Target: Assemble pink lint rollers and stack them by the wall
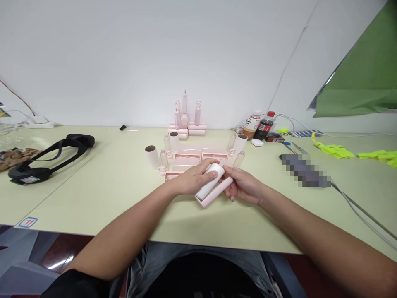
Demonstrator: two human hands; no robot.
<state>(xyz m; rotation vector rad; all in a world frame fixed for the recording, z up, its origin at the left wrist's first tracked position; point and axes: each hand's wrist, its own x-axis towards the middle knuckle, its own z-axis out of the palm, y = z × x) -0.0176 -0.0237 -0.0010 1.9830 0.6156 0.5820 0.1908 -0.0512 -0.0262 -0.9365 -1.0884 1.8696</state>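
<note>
Left hand [196, 179] clasps white cylinder [207, 187], right hand [246, 185] grips pink case [217, 193], near table's [124, 198] front edge; two-handed handling apparently needs steady alignment.

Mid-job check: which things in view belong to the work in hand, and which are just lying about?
Seem to belong to the job:
held white cylinder
held pink piece
standing white tubes
small translucent bottles
open pink boxes
probably pink pieces stacked by the wall

Seem just lying about:
black headset
two drink bottles
yellow-green strip
blurred-out object
</note>
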